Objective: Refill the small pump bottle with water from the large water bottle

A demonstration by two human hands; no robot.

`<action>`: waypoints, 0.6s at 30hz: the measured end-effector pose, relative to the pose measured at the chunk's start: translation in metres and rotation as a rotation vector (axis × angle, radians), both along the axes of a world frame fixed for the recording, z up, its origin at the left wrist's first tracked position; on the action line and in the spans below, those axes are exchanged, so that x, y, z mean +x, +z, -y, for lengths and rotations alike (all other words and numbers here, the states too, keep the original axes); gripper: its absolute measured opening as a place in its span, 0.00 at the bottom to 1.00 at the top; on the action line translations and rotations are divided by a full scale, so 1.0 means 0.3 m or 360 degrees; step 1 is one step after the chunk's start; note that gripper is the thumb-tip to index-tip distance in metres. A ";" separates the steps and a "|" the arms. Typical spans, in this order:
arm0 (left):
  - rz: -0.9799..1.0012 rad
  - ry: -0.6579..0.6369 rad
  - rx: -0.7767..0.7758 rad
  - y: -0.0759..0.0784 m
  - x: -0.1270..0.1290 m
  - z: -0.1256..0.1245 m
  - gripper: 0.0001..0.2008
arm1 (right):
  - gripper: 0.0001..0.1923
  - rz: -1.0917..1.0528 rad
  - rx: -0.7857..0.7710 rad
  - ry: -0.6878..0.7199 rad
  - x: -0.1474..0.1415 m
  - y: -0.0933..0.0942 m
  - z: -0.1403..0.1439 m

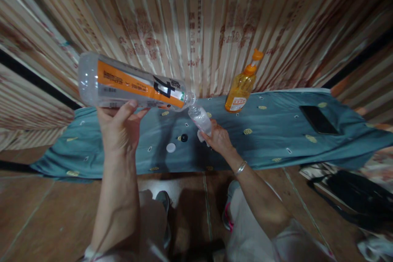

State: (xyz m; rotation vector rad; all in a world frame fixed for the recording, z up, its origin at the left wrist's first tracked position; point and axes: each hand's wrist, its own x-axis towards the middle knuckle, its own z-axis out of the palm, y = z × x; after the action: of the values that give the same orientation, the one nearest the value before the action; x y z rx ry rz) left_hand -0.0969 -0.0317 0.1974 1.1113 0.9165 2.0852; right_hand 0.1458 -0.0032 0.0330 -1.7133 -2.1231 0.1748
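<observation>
My left hand (121, 120) grips a large clear plastic bottle (135, 84) with an orange and grey label. It is tipped almost level, its uncapped mouth pointing right. My right hand (219, 137) holds a smaller clear plastic bottle (201, 118), tilted so that its open neck meets the large bottle's mouth. Whether the two rims touch, I cannot tell. Something white and crumpled, perhaps a tissue, shows under the right fingers. Below the bottles, a white cap (171, 147) and a black cap (184, 138) lie on the blue-green cloth (264, 143).
An orange pump bottle (241, 90) with yellow-orange liquid stands at the cloth's back edge. Farther right lies a black phone (318, 120). Behind the surface hangs a pleated beige curtain (196, 28). A black bag (356, 192) sits at the lower right, beside the tiled floor.
</observation>
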 end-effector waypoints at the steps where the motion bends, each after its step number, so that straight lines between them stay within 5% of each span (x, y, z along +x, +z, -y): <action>1: 0.0012 0.0013 0.0004 -0.002 0.000 -0.001 0.39 | 0.28 -0.0002 -0.0005 0.0007 0.001 0.000 0.000; 18: 0.0030 0.0053 0.0005 -0.016 0.006 -0.012 0.35 | 0.26 0.0008 -0.0060 0.0001 -0.004 0.018 0.005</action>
State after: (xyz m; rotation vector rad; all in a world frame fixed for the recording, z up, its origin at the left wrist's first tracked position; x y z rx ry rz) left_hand -0.0949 -0.0280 0.1926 1.0828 0.9289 2.1210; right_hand 0.1447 -0.0046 0.0384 -1.7364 -2.1369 0.2124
